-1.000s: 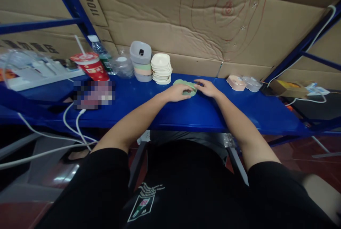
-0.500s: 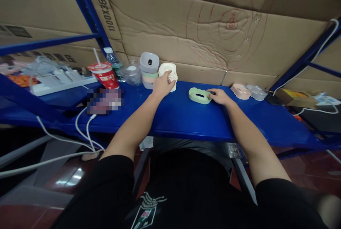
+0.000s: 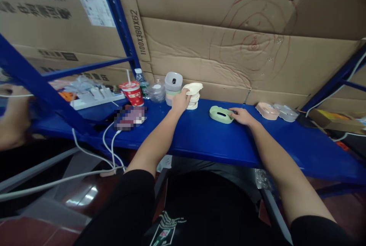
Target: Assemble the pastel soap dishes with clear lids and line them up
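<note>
My left hand (image 3: 180, 102) pinches the edge of a cream plastic tray (image 3: 195, 86). This tray tilts up on top of a stack of similar cream trays (image 3: 193, 104). Just behind my left hand stands a pile of soap-dish-like boxes, a grey box (image 3: 173, 86) with a slot on top. My right hand (image 3: 242, 116) grips the right end of a green soap dish (image 3: 214, 113), which lies flat on the blue shelf (image 3: 200, 139) with a dark slot in its base. The fingertips of my right hand are partly hidden.
Clear plastic lids (image 3: 157, 92), a bottle (image 3: 142, 82) and a red cup (image 3: 134, 94) with a straw stand to the left. A pink dish (image 3: 267, 111) and a clear dish (image 3: 286, 113) lie right. Another person's arm (image 3: 14, 124) shows far left. White cables (image 3: 112, 147) hang in front.
The top cream tray has tipped up from the stack in my left hand. My right hand stays at the green soap dish. The view has shifted, and another person's arm appears at the left.
</note>
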### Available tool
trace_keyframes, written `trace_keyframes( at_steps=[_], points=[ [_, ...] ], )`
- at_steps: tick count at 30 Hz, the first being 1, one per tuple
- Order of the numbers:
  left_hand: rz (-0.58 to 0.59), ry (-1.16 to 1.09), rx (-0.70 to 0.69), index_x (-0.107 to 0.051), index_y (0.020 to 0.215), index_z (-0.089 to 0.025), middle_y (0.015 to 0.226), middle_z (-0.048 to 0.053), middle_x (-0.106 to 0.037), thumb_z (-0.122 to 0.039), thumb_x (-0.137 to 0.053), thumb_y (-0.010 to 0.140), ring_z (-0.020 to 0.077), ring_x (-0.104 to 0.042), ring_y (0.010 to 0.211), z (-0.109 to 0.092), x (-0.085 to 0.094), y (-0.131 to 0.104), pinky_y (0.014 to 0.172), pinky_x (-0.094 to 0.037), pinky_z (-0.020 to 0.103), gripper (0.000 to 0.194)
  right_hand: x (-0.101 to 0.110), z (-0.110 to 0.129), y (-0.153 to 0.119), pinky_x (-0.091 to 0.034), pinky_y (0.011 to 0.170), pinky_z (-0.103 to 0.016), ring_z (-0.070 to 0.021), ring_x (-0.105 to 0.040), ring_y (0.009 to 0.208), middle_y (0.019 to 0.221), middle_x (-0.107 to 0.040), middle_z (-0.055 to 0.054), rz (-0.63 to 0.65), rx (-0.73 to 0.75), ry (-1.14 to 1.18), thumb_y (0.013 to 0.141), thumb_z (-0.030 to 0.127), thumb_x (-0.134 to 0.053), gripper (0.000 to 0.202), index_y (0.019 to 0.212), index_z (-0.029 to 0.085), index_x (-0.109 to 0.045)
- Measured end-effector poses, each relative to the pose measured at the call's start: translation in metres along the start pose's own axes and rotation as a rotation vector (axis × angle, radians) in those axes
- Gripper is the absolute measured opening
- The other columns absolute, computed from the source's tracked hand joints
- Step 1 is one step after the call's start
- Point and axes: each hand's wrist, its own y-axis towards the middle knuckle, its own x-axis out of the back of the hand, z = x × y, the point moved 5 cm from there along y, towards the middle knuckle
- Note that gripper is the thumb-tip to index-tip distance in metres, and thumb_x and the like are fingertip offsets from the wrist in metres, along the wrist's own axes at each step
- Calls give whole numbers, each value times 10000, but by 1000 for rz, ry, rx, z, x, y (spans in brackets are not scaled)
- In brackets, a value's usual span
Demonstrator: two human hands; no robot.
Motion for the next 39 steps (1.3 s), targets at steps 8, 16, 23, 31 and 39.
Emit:
trace_keyframes(
  at_steps=[8, 16, 23, 31, 39],
  points=[
    [-40, -194, -13, -594, 1423, -236, 1025, 81, -845, -253, -497, 1074, 300, -765, 1176, -13, 7, -10, 1014, -533, 413, 363, -6, -11, 6, -619, 890, -410, -311, -795, 951, 1017, -847, -92, -9, 4, 14, 964, 382, -632, 460, 1361, 218, -797],
    [216, -311, -386, -652, 1270, -239, 861, 20, -825, -328, -543, 1073, 235, -794, 896, -52, -22, -34, 872, -542, 344, 241, 1, -47, 7, -605, 863, -370, -303, -807, 1007, 1018, -861, -88, -33, -218, -30, 891, 266, -624, 397, 1219, 250, -847],
    [501, -286, -515, -704, 1185, -243, 875, 21, -816, -595, -902, 800, 261, -781, 886, -67, -57, -47, 798, -504, 339, 558, 12, -64, 0, -611, 907, -414, -342, -787, 1133, 1209, -842, -134, -175, -356, -67, 865, 313, -640, 384, 1172, 249, -862],
    [569, -228, -474, -717, 1057, -219, 850, 16, -777, -637, -812, 878, 216, -729, 805, -65, -58, -48, 709, -431, 289, 465, 16, -77, -7, -588, 967, -414, -346, -770, 1184, 1261, -826, -138, -229, -483, -50, 929, 330, -627, 351, 1179, 233, -854],
    [609, -131, -543, -783, 938, -220, 917, 40, -798, -595, -766, 914, 224, -732, 871, -66, -65, -50, 726, -440, 289, 377, 8, -80, 1, -614, 711, -333, -235, -779, 723, 989, -858, -129, -246, -423, 242, 1017, 407, -611, 363, 1214, 173, -807]
  ],
)
